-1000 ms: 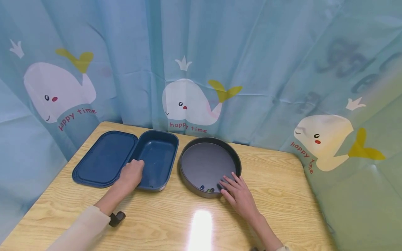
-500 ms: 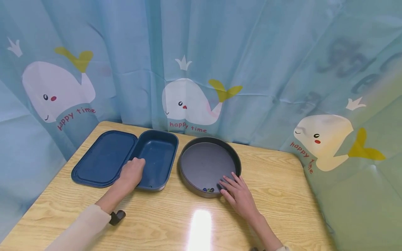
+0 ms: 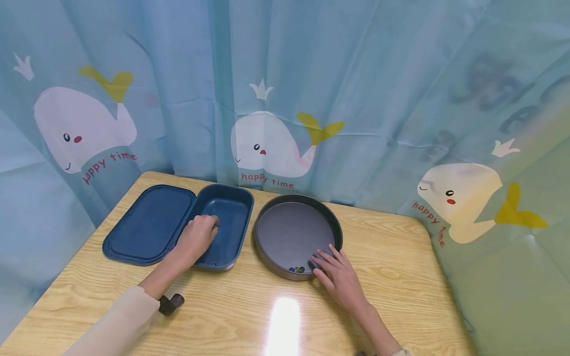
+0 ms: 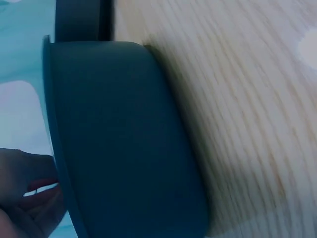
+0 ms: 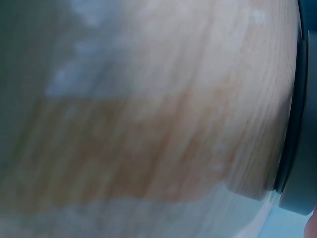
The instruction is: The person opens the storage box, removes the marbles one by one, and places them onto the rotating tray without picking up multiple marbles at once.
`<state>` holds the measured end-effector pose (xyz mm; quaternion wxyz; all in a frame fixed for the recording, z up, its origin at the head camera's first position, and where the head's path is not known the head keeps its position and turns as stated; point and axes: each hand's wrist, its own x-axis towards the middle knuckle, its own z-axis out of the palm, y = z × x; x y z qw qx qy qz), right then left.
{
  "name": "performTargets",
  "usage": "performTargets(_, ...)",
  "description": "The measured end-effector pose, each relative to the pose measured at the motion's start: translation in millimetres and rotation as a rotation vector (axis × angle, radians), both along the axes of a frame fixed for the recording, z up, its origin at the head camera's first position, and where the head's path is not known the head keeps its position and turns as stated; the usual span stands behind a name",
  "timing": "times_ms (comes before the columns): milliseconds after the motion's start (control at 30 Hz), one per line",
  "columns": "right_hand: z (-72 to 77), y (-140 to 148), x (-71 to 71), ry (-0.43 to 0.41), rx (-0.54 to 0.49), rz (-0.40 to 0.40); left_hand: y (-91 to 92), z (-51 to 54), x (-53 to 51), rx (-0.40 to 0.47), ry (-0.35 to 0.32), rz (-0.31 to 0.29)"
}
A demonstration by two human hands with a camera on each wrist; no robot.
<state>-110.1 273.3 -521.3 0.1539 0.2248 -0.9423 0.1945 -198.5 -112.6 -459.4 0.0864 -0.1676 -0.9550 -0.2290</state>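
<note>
In the head view my left hand (image 3: 197,241) is over a deep blue rectangular box (image 3: 233,212), fingers curled. A small dark marble (image 3: 216,226) shows at its fingertips, mostly covered by them. Another tiny marble (image 3: 213,264) lies at the box's near end. The left wrist view has the box's outer wall (image 4: 119,139), with my bent fingers beyond its rim. My right hand (image 3: 340,279) rests on the near right rim of a round dark grey pan (image 3: 294,232), fingers spread loosely inside. Several marbles (image 3: 297,270) sit together at the pan's near edge.
A flat blue lid (image 3: 149,225) lies left of the box, against its side. Pan and box stand close together on the wooden table (image 3: 383,247). Behind the table hangs a blue curtain (image 3: 356,99) with printed whales.
My left hand has moved right and away from me, further over the box, and a marble now shows at its fingertips. One marble in the pan has rolled right against the others.
</note>
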Motion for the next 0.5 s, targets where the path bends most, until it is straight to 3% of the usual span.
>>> performTargets(300,1.1,0.0,0.4,-0.015,-0.01,0.006,22.1,7.6,-1.8,0.263,-0.025,-0.007)
performTargets(500,-0.1,0.9,-0.5,-0.014,-0.008,0.008,42.9,14.9,-2.1,0.46,-0.117,-0.025)
